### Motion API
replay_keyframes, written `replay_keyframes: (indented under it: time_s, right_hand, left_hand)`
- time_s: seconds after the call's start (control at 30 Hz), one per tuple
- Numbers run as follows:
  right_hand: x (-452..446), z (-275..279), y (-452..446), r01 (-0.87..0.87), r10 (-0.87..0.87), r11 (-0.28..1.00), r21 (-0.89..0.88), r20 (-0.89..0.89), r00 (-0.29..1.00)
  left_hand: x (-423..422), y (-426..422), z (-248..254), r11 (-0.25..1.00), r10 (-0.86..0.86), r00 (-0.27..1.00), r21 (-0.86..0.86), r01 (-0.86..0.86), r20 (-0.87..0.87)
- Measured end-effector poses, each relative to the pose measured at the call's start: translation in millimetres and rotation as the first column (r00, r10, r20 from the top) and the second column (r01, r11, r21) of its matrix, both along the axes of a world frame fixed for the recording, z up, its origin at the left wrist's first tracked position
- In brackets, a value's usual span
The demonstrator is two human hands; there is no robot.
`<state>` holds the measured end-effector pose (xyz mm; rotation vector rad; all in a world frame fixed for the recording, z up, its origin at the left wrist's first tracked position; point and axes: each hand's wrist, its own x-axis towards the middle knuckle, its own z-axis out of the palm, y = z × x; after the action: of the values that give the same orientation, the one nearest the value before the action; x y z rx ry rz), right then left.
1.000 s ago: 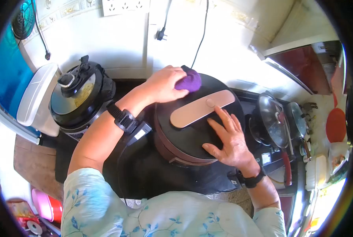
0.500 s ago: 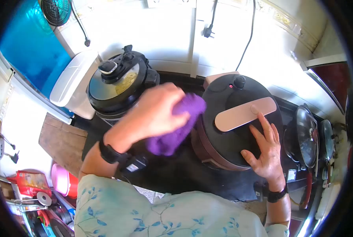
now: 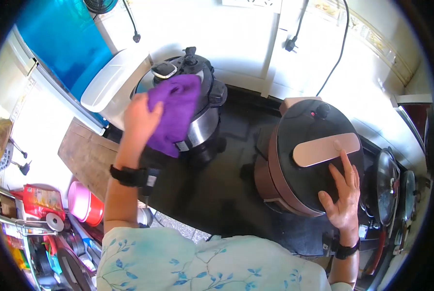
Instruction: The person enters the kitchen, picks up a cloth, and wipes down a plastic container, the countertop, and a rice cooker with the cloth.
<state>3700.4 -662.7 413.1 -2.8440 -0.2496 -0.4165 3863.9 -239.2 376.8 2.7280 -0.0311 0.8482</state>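
Observation:
My left hand [image 3: 141,116] grips a purple cloth [image 3: 175,109], which drapes over the front of a black and silver electric pressure cooker [image 3: 202,127]. The cloth hides much of that cooker's lid. Over on the right, my right hand [image 3: 344,201] rests on the black lid of a second, brownish pressure cooker [image 3: 270,179]. Its fingers are spread, and the index fingertip touches the round button on the pink-gold lid handle [image 3: 319,150]. A small red mark shows by the black valve knob [image 3: 323,110].
A pale lidded container [image 3: 112,85] stands left of the silver cooker, above a wooden board [image 3: 88,150]. Pans with glass lids [image 3: 387,186] stand at the right. A black plug [image 3: 291,43] hangs on its cord by the wall. Pink and red tubs [image 3: 81,201] sit lower left.
My left hand has carried the purple cloth leftward from between the cookers onto the silver one. My right hand keeps its place on the brownish lid. The view has shifted.

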Motion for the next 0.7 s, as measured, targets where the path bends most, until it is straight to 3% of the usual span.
replay_keyframes:
  time_s: [0.07, 0.13, 0.2, 0.27, 0.3, 0.33, 0.37, 0.4, 0.47, 0.53, 0.6, 0.7]
  right_hand:
    - [1, -1, 0, -0.007, 0.007, 1.000, 0.000, -0.007, 1.000]
    - [1, -1, 1, -0.006, 0.006, 1.000, -0.016, -0.002, 1.000]
    - [1, -1, 0, -0.002, 0.002, 1.000, -0.015, -0.004, 1.000]
    - [0, -1, 1, 0.019, -0.019, 1.000, -0.015, -0.008, 1.000]
    - [0, -1, 1, 0.020, -0.020, 1.000, -0.014, -0.012, 1.000]
    - [0, -1, 1, 0.022, -0.022, 1.000, -0.013, -0.015, 1.000]
    - [0, -1, 1, 0.034, -0.034, 0.999, -0.014, -0.016, 0.999]
    - [-1, 0, 2, 0.029, -0.030, 0.999, -0.014, -0.020, 0.999]
    - [1, 1, 2, 0.037, -0.037, 0.999, -0.015, -0.022, 0.999]
    - [1, -1, 0, 0.012, -0.012, 1.000, -0.010, -0.016, 1.000]
    - [1, -2, 0, 0.007, -0.007, 1.000, -0.001, -0.014, 1.000]
    - [2, -6, 0, -0.006, 0.006, 1.000, 0.007, -0.001, 1.000]
  left_hand:
    - [4, 37, 16, 0.978, 0.209, 0.960, 0.037, -0.206, -0.184]
    - [26, 62, 36, 0.929, 0.371, 0.845, 0.139, -0.344, -0.386]
    - [55, 79, 43, 0.892, 0.450, 0.848, 0.185, -0.412, -0.280]
    - [84, 80, 53, 0.895, 0.447, 0.886, 0.066, -0.442, -0.122]
    - [98, 85, 56, 0.954, 0.299, 0.951, -0.010, -0.301, -0.083]
    - [116, 86, 51, 0.957, 0.287, 0.954, -0.013, -0.289, -0.083]
    - [134, 83, 42, 0.936, -0.008, 0.981, -0.348, -0.062, -0.195]
    - [148, 84, 33, 0.746, -0.320, 0.926, -0.656, 0.115, -0.201]
    - [136, 44, 41, 0.945, -0.112, 0.872, -0.322, -0.054, -0.476]
    - [145, 54, 35, 0.861, -0.286, 0.865, -0.506, 0.044, -0.412]
    - [141, 62, 34, 0.939, -0.249, 0.873, -0.324, 0.113, -0.419]
    - [135, 89, 10, 0.961, -0.243, 0.917, -0.205, 0.184, -0.315]
